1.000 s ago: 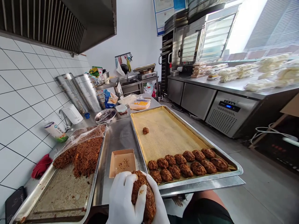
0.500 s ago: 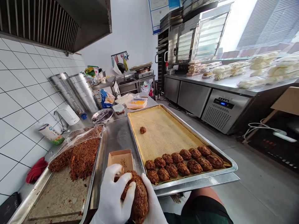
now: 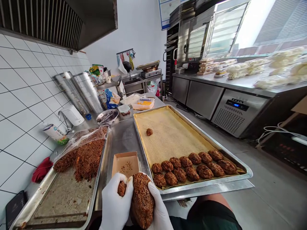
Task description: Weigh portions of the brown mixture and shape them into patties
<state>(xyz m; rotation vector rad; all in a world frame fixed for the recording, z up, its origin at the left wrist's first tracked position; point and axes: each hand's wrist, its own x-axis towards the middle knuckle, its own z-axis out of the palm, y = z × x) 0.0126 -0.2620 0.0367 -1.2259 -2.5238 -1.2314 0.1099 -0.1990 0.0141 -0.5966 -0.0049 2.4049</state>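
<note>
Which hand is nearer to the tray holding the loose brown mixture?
Left. The left hand, pinching a small ball, is just right of the tray; the right hand is farther right, against the right side of the large lump.

white tiles [image 3: 19, 92] with dark grout covered the left wall, and a dark, slatted extractor hood [image 3: 48, 25] jutted out above them. the far wall [image 3: 141, 32] was plain and pale, with a steel sink [image 3: 131, 83] set below it. farther right, a tall rack [image 3: 171, 54] stood beside a glass-fronted steel cabinet [image 3: 198, 40]. along the right, a steel counter [image 3: 203, 95] with a lit blue display [image 3: 237, 104] stood on the grey floor [image 3: 259, 166]. bright light filled the window [image 3: 257, 22] behind it.
</note>
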